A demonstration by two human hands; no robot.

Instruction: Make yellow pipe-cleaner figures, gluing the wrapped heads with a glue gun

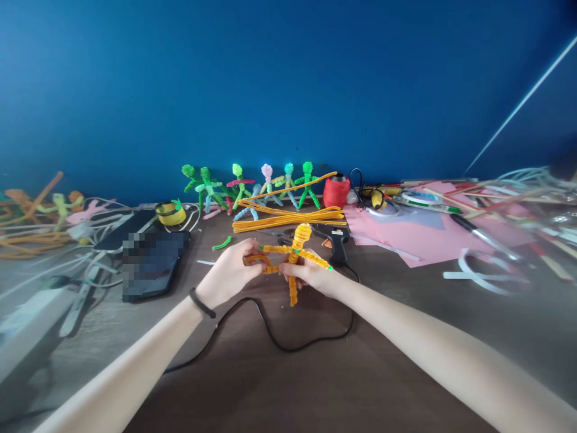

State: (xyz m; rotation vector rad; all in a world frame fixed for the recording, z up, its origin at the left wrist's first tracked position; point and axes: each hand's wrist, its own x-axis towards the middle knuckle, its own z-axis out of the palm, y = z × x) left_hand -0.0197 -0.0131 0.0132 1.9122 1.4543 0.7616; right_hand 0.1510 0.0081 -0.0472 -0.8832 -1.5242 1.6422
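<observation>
R hand (315, 276) partly hidden by orange figure (294, 257); L-edge white obj. (31, 328) blurred, cut off.

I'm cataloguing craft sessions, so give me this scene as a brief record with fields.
Left hand: the hand pinches an orange strand; dark band on the wrist
Right hand: the hand holds an orange figure, head up
Behind the hands: black glue gun, orange stem bundle, red spool
Along the wall: a row of small coloured figures
Picture left: dark flat device
Picture right: pink paper
Nearer the camera: black cord, curving across the table
</observation>
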